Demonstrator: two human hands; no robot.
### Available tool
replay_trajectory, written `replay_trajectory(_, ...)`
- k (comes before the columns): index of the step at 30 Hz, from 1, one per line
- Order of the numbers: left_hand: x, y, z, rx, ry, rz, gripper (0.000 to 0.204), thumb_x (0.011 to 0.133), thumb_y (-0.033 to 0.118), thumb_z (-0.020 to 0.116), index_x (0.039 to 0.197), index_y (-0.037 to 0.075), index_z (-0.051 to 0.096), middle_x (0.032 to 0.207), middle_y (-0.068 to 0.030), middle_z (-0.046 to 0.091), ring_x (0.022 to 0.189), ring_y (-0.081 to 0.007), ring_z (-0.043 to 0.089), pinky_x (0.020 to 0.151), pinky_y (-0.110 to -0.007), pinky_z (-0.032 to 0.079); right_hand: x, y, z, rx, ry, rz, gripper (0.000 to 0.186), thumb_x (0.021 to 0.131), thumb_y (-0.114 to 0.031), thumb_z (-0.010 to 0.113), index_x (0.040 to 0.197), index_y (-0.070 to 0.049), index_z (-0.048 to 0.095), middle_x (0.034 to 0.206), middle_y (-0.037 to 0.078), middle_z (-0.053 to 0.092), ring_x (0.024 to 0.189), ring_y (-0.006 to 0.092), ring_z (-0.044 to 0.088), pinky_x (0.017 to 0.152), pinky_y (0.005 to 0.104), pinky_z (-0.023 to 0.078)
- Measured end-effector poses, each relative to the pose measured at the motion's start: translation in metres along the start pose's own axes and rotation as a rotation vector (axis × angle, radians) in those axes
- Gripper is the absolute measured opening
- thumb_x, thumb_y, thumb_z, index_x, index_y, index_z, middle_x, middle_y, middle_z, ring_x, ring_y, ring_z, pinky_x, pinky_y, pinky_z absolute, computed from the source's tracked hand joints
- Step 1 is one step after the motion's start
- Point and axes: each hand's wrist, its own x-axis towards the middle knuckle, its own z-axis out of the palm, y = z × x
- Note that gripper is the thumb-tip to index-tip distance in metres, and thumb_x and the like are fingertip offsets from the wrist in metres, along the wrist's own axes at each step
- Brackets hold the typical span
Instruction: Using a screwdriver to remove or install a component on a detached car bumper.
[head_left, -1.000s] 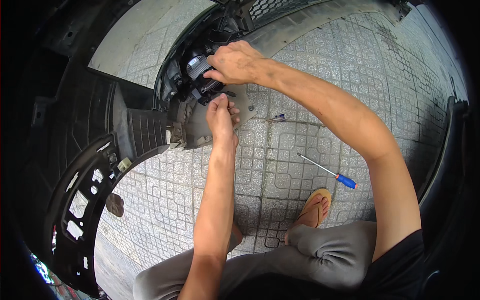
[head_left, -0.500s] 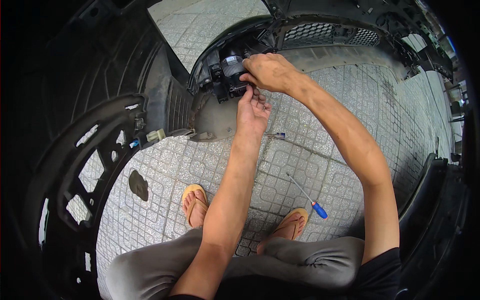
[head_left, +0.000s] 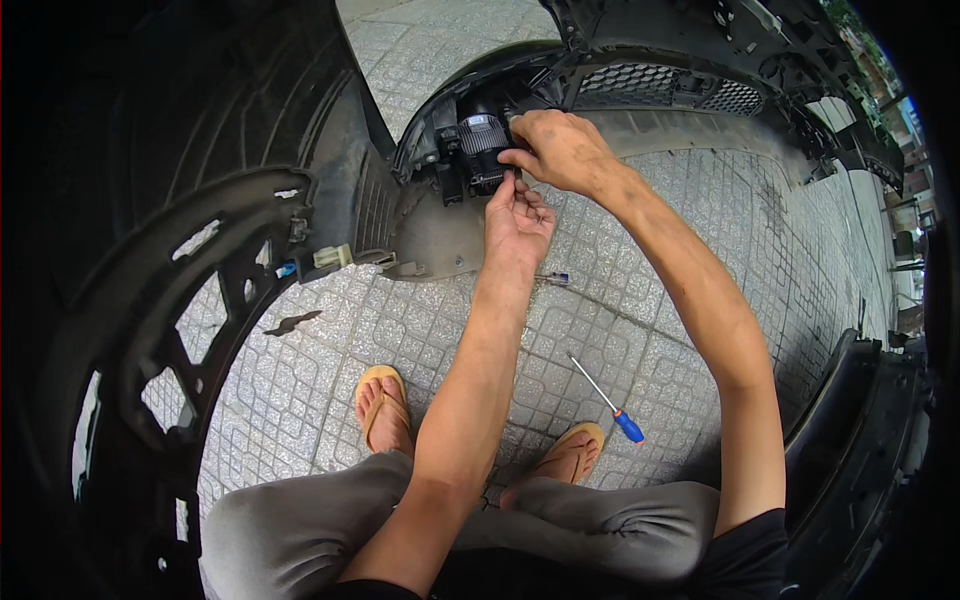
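A black lamp unit with a ribbed, finned round back (head_left: 482, 137) sits in the corner of a dark car bumper (head_left: 625, 122). My left hand (head_left: 520, 225) reaches up to its lower right edge, palm up. There the thumb and forefinger pinch together, and the other fingers curl loosely. From the right, my right hand (head_left: 562, 150) grips the unit's right side, thumb below and fingers bent over behind. The fingertips of both hands are partly hidden, so any small part between them cannot be made out.
A blue-handled screwdriver (head_left: 628, 426) lies on the paving right of my feet. Another small tool (head_left: 556, 279) lies beyond my left wrist. A black panel with cut-outs (head_left: 130, 370) curves along the left. Near it is a thin dark scrap (head_left: 293, 322). Dark bodywork (head_left: 850, 420) stands at right.
The view has shifted slightly, so the bumper sits a little further right. Both hands stay at the lamp unit. The dark scrap at left looks thinner than before.
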Motion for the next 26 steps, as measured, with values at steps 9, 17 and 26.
replay_trajectory(9, -0.012, -0.007, 0.007, 0.054, -0.032, 0.087, 0.013, 0.097, 0.026, 0.070, 0.095, 0.014, 0.065, 0.082, 0.0076, 0.062, 0.072, -0.0071, 0.055, 0.063, -0.027, 0.040, 0.006, 0.013, 0.010, -0.002, 0.011, -0.338, 0.019, 0.089, -0.013, 0.070, 0.104, -0.003, 0.065, 0.111, 0.014, 0.065, 0.098, 0.0351, 0.066, 0.085, 0.0464, 0.055)
replay_trajectory(17, 0.001, -0.031, -0.022, 0.887, -0.001, 1.033, 0.038, 0.099, 0.009, 0.064, 0.137, 0.004, 0.063, 0.095, -0.0014, 0.063, 0.076, -0.0076, 0.057, 0.065, -0.023, 0.046, 0.007, -0.001, -0.005, -0.020, -0.026, -0.079, 0.033, 0.091, -0.034, 0.073, 0.091, -0.002, 0.066, 0.086, 0.014, 0.069, 0.088, 0.0345, 0.070, 0.079, 0.0474, 0.055)
replay_trajectory(26, 0.002, -0.029, -0.038, 1.053, -0.142, 1.094, 0.052, 0.099, 0.007, 0.063, 0.150, 0.007, 0.052, 0.104, -0.0046, 0.061, 0.079, -0.0110, 0.060, 0.073, -0.026, 0.051, 0.006, 0.017, -0.002, 0.102, -0.079, -0.353, 0.023, 0.088, -0.005, 0.068, 0.111, -0.005, 0.068, 0.110, 0.009, 0.066, 0.108, 0.0318, 0.066, 0.092, 0.0431, 0.054)
